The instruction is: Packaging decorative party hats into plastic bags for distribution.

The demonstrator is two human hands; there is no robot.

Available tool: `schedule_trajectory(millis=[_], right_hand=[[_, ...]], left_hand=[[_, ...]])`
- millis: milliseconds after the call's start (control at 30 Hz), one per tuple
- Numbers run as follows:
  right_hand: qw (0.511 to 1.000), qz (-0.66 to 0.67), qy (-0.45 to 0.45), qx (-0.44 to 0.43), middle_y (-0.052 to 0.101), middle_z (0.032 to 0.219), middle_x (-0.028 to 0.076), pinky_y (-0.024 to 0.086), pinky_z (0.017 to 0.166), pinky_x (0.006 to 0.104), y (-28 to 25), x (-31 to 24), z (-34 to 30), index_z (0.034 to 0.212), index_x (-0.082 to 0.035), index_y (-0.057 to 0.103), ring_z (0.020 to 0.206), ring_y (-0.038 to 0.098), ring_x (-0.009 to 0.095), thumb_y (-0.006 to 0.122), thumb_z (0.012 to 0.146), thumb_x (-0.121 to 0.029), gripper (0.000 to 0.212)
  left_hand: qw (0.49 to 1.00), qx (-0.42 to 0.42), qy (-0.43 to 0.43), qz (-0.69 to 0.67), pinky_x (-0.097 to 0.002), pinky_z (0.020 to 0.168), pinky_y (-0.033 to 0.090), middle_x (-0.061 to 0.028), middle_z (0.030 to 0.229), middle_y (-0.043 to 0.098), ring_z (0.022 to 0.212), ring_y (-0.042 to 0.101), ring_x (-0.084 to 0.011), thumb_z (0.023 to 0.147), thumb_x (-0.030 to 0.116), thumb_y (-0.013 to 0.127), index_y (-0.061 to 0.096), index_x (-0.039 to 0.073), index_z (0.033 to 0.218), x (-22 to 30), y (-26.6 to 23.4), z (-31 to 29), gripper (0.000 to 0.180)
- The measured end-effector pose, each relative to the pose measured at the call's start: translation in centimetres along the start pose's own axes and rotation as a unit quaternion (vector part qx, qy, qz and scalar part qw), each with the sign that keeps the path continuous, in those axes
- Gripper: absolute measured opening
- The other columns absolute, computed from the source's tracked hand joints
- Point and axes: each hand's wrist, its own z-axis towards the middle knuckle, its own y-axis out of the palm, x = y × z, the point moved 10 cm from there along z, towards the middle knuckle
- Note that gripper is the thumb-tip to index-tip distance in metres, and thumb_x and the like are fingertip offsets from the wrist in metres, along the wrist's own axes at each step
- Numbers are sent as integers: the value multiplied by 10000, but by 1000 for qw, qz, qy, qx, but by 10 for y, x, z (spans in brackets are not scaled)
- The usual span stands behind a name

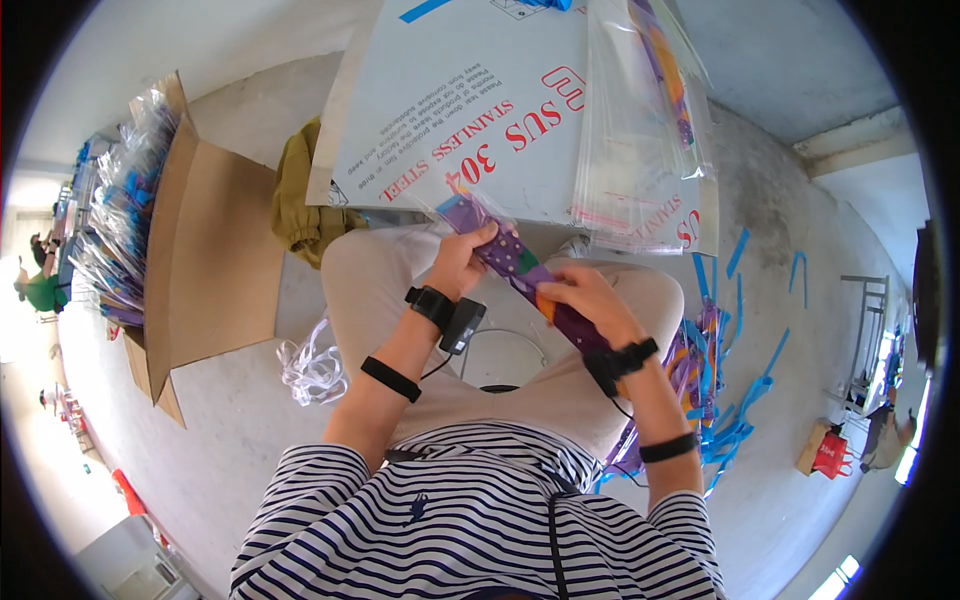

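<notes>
Above my lap I hold a long, flat purple strip (512, 256) with white dots and orange and green patches. Clear plastic shows at its upper left end. My left hand (464, 260) grips it near that end, thumb on top. My right hand (592, 300) pinches it lower down, by an orange patch. The strip slants from upper left to lower right, its far end partly behind my right wrist. Just beyond is a table (400, 120) with a printed film-covered top. Clear plastic bags (625, 195) lie stacked on its right side, with another colourful strip (665, 75) on them.
An open cardboard box (215, 250) full of plastic-wrapped pieces (130, 200) stands left. Olive cloth (300, 195) hangs by the table's left corner. White ribbon (312, 365) lies on the floor. Purple pieces (690, 365) and blue strips (735, 430) lie right of my leg.
</notes>
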Motion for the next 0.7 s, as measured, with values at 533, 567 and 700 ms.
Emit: schedule_trajectory(millis=[533, 567, 700], right_hand=[[981, 98, 50, 160, 662, 703, 94, 535, 496, 294, -37, 54, -101, 890, 84, 716, 549, 645, 176, 670, 860, -71, 164], [981, 77, 46, 172, 658, 688, 95, 536, 487, 301, -39, 54, -101, 885, 80, 719, 546, 646, 173, 671, 853, -72, 163], [976, -5, 41, 215, 652, 655, 96, 530, 486, 305, -39, 40, -102, 873, 80, 718, 544, 656, 157, 686, 837, -83, 170]], left_hand=[[998, 22, -38, -52, -374, 848, 578, -91, 994, 719, 916, 706, -219, 895, 100, 721, 652, 28, 1062, -5, 17, -8, 195], [999, 14, -39, -17, -370, 841, 575, -84, 991, 718, 907, 705, -212, 885, 96, 728, 652, 32, 1067, -3, 19, -9, 207], [994, -14, -6, 110, -379, 883, 566, -73, 1050, 715, 951, 697, -204, 870, 56, 730, 644, 49, 1104, -2, 26, -9, 250]])
